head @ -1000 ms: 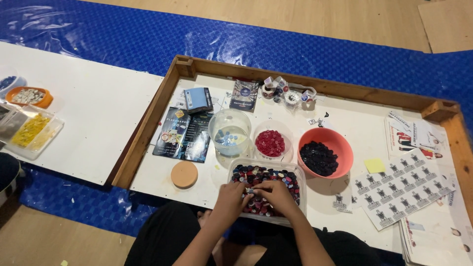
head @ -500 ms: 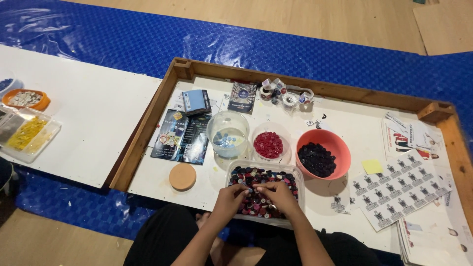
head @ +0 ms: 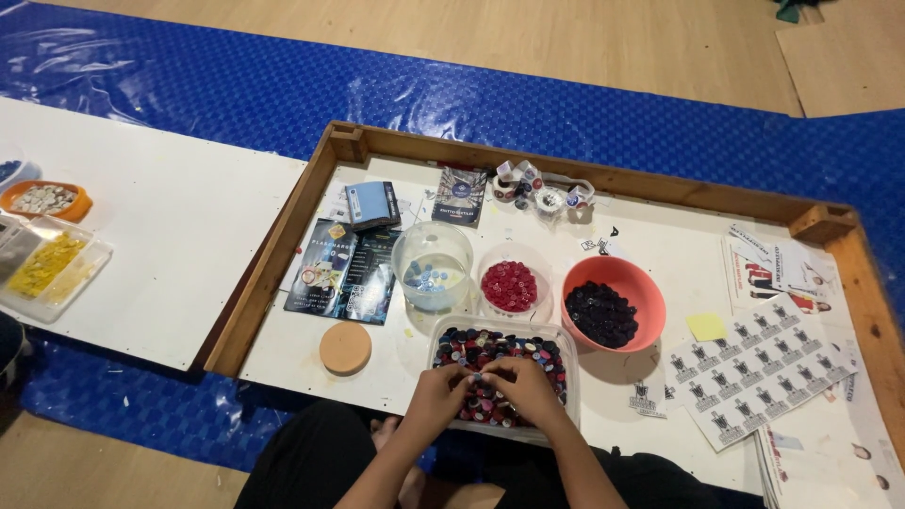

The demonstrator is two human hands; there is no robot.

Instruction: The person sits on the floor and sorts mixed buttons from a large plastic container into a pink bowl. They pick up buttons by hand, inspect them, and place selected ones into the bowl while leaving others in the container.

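Hands over the clear rectangular tub of mixed buttons (head: 500, 353) at the near edge of the white tabletop (head: 660, 273). Left hand (head: 438, 396) and right hand (head: 528, 386) meet at the tub's middle, fingers curled and narrow, fingertips touching the buttons and each other. Something small seems pinched between the fingertips; cannot tell what, too small.

Tub contents: red, dark and pale buttons mixed. It sits on the tabletop inside the wooden frame (head: 283, 254), directly in front of the person.

Behind the tub, left to right:
- clear round container (head: 432, 267) with a few bluish pieces at the bottom
- small clear bowl of red buttons (head: 510, 285)
- orange bowl of dark buttons (head: 613, 303), just beside the tub's far right corner

Round cork lid (head: 345, 348) lies left of the tub, apart from it. Dark leaflets (head: 344, 269) lie flat behind the lid. Sticker sheets (head: 764, 363) lie to the right, with a yellow sticky note (head: 706, 326) beside them.

Separate white board (head: 151, 245) to the left carries an orange dish (head: 45, 199) and a clear tray with yellow pieces (head: 42, 269). Blue sheeting (head: 566, 104) covers the floor.
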